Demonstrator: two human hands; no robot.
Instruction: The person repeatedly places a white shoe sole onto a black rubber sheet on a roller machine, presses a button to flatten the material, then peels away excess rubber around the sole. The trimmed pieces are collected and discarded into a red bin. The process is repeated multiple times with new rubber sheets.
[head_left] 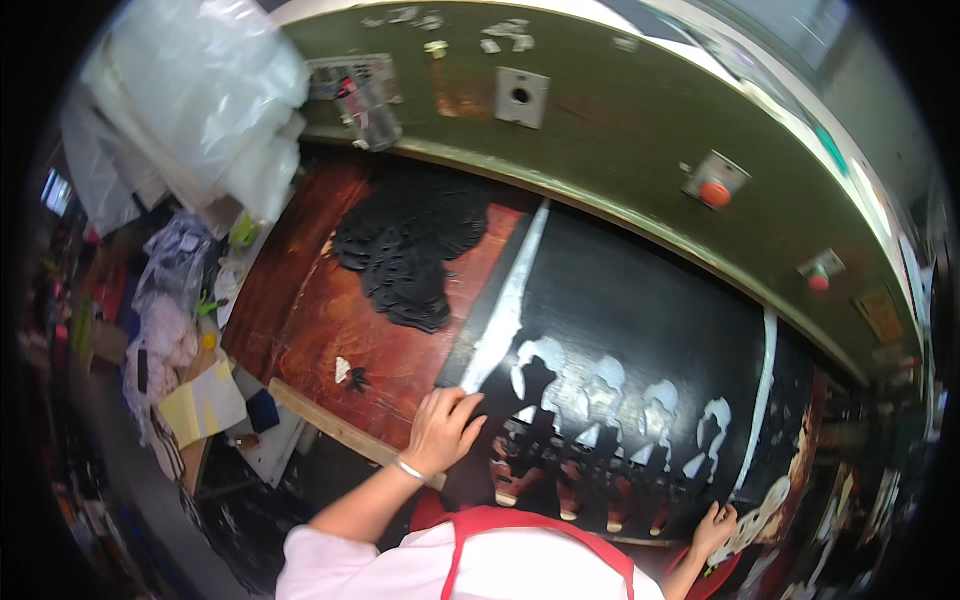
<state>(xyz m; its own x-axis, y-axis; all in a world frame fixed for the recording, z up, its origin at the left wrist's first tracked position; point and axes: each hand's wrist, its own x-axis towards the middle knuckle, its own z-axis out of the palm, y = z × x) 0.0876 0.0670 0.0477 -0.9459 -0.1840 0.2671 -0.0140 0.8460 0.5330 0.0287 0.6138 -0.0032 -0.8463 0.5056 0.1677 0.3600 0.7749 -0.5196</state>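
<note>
A dark sheet (pixel 620 285) covers the right half of the reddish wooden tabletop (pixel 300 330). Toward the near edge, a row of cut-out shapes (pixel 603 378) shows pale grey and reddish patches. A pale tapering strip (pixel 508 312) runs along the sheet's left side, and a narrow one (pixel 760 400) along its right. My left hand (pixel 442 432), a white band on its wrist, rests by the lower end of the left strip, thumb apart from the fingers. At the near right corner, my right hand (pixel 714 530) has curled fingers at the sheet's edge.
A heap of black pieces (pixel 415 250) lies left of the sheet. Behind rises a green panel (pixel 600 130) with a red button (pixel 714 194) and a clear cup (pixel 368 115). Plastic bags (pixel 200 90) hang at the far left, above clutter. A pale perforated strip (pixel 765 515) lies beyond my right hand.
</note>
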